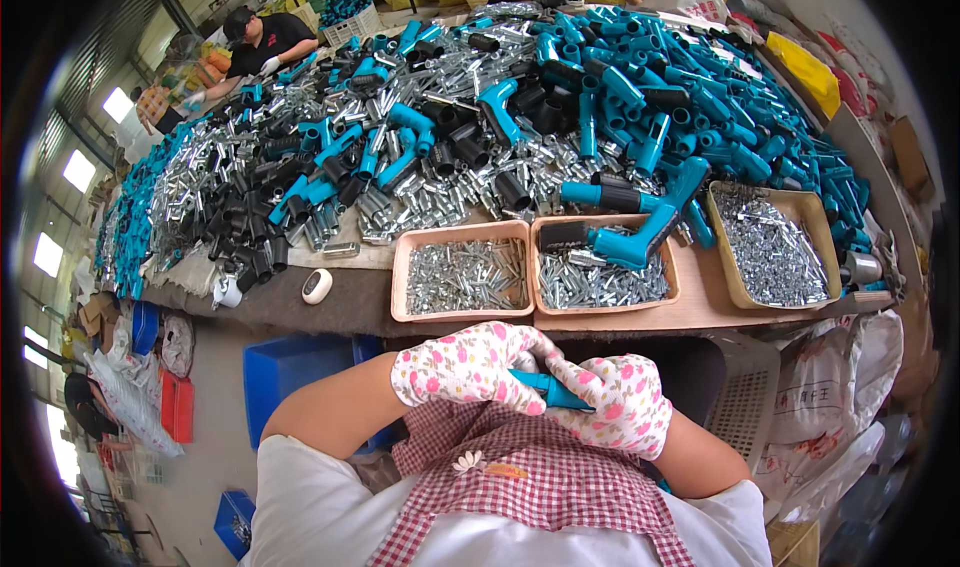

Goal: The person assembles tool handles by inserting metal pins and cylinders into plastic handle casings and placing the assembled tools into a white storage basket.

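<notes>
My left hand and my right hand, both in white gloves with pink flowers, are closed together in front of my apron. Between them they grip a teal plastic part, mostly covered by the fingers. Just beyond, at the table's edge, is a shallow pink tray of small metal pins. Beside it, a second tray of metal pieces has a teal pistol-shaped housing with a black sleeve lying across it. A yellowish tray with small metal parts sits to the right.
A big heap of teal housings, black sleeves and silver metal tubes covers the table. A white oval device lies near its edge. Blue bins stand below. Two co-workers are at the far side, with white sacks at right.
</notes>
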Demonstrator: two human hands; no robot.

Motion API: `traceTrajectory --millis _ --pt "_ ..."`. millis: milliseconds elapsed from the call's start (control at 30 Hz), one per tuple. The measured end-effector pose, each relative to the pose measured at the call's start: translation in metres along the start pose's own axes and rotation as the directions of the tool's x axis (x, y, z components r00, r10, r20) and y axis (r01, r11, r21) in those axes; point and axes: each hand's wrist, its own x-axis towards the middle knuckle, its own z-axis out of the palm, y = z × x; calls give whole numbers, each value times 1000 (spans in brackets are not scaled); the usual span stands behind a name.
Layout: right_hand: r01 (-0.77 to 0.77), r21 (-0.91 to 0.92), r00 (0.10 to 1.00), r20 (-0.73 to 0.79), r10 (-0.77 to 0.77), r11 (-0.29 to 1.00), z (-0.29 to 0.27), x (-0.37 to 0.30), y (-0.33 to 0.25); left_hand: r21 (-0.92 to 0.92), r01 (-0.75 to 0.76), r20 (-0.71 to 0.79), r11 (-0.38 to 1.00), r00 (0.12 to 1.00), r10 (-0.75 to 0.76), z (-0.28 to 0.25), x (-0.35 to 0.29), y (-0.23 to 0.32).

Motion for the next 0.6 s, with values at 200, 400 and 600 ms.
traceTrajectory --millis 200,400,600 --pt "63 -100 996 -56 -69 993 0 -5 14 107 -28 -181 994 982 47 1 -10 4" --pt "85 -120 996 -21 -88 989 -3 -10 16 231 -48 -212 972 972 98 6 -12 1" --pt "135 -166 990 -20 -141 977 0 -7 18 252 -159 -271 954 935 227 11 -13 -11"
